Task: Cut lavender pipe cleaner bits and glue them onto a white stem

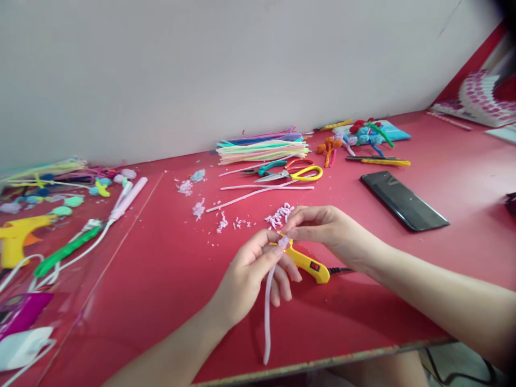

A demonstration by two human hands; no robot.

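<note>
My left hand (252,260) pinches a pale lilac pipe cleaner (267,317) between thumb and forefinger, its other fingers loosely spread. The long stem hangs down toward the table's front edge, and a small lilac fuzzy cluster (284,242) forms its top. Thumb and forefinger of my right hand (322,228) are pinched together at that cluster; whatever lies between their tips is too small to make out. Beneath my hands lies a yellow hot glue gun (314,266), its nozzle end partly covered. A heap of short lilac pipe-cleaner pieces (279,216) is just beyond my fingers.
Behind are yellow-handled scissors (307,173), teal-handled pliers (266,169), loose lilac pipe cleaners (266,187) and a colourful bundle (262,149). A black phone (403,200) lies right, near tweezers (385,161). At left are another glue gun (20,236) and corded tools (129,199).
</note>
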